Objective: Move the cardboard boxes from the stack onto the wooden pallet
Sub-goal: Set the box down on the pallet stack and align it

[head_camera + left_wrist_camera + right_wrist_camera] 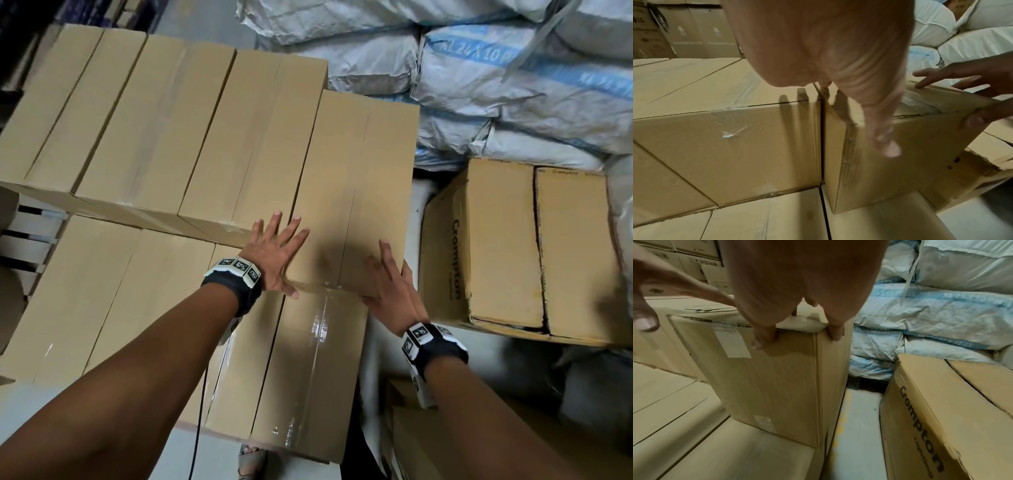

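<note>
Cardboard boxes (164,113) already fill two layers; we press our flat left hand (274,253) and gripping right hand (390,284) on the newest box (356,192).

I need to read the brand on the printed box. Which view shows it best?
The right wrist view: the printed box shows "Crompton" large on its side. The head view shows it smaller; the left wrist view doesn't show the lettering.

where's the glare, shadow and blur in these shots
Head view: glare on the tape of the near box, hand shadow on the held box, blur at the lower right edge. Left wrist view: finger shadows on the neighbouring box, palm overexposed. Right wrist view: left hand blurred, straight edges bowed.
</note>
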Tool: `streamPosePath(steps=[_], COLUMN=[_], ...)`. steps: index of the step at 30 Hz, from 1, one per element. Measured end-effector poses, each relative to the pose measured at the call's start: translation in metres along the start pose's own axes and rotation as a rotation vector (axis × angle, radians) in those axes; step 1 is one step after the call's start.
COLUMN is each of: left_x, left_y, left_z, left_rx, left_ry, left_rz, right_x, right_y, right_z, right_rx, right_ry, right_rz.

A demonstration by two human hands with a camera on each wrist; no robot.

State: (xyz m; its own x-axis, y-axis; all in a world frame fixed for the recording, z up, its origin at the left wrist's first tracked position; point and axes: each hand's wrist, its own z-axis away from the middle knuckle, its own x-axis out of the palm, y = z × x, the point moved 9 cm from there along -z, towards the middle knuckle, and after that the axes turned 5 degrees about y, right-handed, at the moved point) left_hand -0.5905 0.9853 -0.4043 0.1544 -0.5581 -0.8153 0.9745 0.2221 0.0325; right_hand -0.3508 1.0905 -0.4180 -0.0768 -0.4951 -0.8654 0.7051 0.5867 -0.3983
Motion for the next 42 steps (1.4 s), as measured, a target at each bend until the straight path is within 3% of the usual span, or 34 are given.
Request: streamPosePath(steps=[4, 10, 17, 26, 42], left_x=[-0.008, -0.026, -0.031, -0.041, -0.047], left_y=[-0.011, -0.023, -0.033, -0.038, -0.032], left_z=[-0.015, -0.026, -0.030, -0.034, -0.026], left_rx=[-0.031, -0.070, -0.120, -0.195, -0.156], left_ry=[-0.020, 0.114, 0.224, 0.257, 0.282], left_rz=[-0.004, -0.091, 0.113, 0.032, 0.079], right_x=[-0.001, -0.012, -0.018, -0.021, -0.024], right_y=[0.009, 0.017, 0.020, 0.023, 0.021], right_z=[-0.033, -0.053, -0.062, -0.074, -0.077], right_rx=[-0.041, 0.016, 0.061, 0.040, 0.000], right_ry=[0.001, -0.036, -0.044, -0.015, 0.037], right_rz=[0.073, 0.025, 0.002, -0.005, 0.014])
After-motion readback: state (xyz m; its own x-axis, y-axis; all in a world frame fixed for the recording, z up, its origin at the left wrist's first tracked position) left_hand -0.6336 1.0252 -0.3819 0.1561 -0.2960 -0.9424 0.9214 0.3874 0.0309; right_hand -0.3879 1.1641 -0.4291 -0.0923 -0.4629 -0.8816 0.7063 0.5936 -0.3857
